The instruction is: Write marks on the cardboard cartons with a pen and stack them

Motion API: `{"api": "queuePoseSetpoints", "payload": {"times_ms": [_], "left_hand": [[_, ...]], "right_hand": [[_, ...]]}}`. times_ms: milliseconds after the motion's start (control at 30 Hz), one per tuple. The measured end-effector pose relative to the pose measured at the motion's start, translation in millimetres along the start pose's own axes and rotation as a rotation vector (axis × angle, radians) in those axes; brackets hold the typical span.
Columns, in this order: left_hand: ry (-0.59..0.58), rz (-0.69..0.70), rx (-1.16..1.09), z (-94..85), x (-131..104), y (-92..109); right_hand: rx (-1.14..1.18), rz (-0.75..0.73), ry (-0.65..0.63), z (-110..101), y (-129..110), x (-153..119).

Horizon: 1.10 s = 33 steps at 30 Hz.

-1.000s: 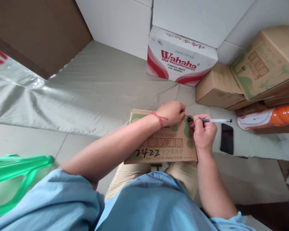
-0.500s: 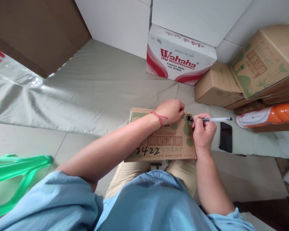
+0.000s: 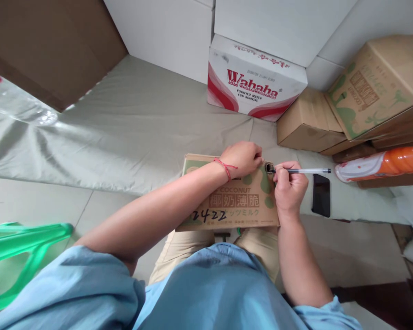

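A flat brown cardboard box with green print and "2422" in black lies across my lap and the cloth edge. Near its top right corner is a small dark hole with rough edges. My right hand pinches a clear pen, its dark tip at the hole. My left hand, with a red string bracelet on the wrist, rests on the box's upper part left of the hole. Its fingers are curled closed, and what they may hold is hidden.
Behind stands a white and red Wahaha carton, with brown boxes to its right. A phone and an orange bottle lie on the right. A green stool is at left, below a large brown box.
The whole view has shifted very slightly. Both hands, the pen and the box hold nearly the same positions.
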<state>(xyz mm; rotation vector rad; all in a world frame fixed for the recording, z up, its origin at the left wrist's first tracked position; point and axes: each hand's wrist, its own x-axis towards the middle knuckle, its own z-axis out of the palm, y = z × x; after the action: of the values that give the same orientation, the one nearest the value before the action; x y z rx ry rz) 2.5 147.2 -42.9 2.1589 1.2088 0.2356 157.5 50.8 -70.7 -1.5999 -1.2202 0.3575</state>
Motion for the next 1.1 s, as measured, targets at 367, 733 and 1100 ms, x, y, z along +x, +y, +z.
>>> {"api": "queuePoseSetpoints", "payload": {"times_ms": [367,733,1100], "left_hand": [[0.000,-0.014,0.013,-0.1,-1.1,1.0],[-0.005,-0.007,0.010,-0.3,-0.8,1.1],[-0.009,-0.022,0.014,-1.0,-1.8,2.6]], "right_hand": [[-0.024,0.023,0.039,0.4,4.0,1.3],[-0.017,0.024,0.084,0.6,6.0,2.8],[0.001,0.036,0.127,3.5,3.2,4.7]]}}
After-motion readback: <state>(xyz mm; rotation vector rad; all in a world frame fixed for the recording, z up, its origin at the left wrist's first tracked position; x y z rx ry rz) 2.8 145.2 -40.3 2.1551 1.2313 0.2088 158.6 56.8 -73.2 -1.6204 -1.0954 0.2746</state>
